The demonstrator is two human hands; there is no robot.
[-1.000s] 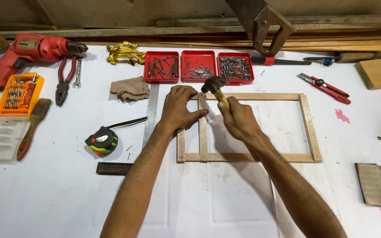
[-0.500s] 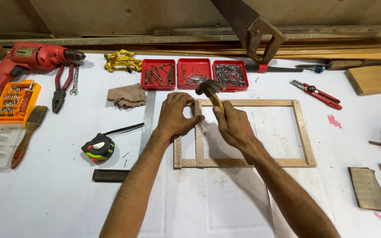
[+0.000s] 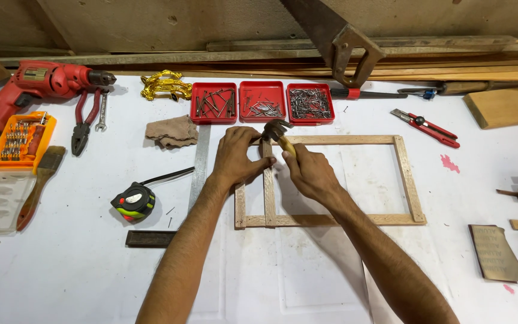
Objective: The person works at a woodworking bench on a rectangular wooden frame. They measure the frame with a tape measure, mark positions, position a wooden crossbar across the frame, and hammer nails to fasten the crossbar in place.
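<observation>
My right hand (image 3: 308,174) holds a small hammer (image 3: 278,133) tight, its head over the top of the wooden frame (image 3: 404,180). My left hand (image 3: 235,157) pinches the frame's inner stick with closed fingers. The frame lies flat in the middle of the white bench (image 3: 79,270). Three red trays (image 3: 262,102) of nails sit just behind it, toward the far edge.

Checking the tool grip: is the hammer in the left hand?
No, the right hand grips the hammer; the left hand rests on the wooden frame.

Pale bare-wood frame (image 3: 404,180), dark metal hammer head (image 3: 275,129), glossy red plastic trays (image 3: 262,102), matt white tabletop (image 3: 79,270).
</observation>
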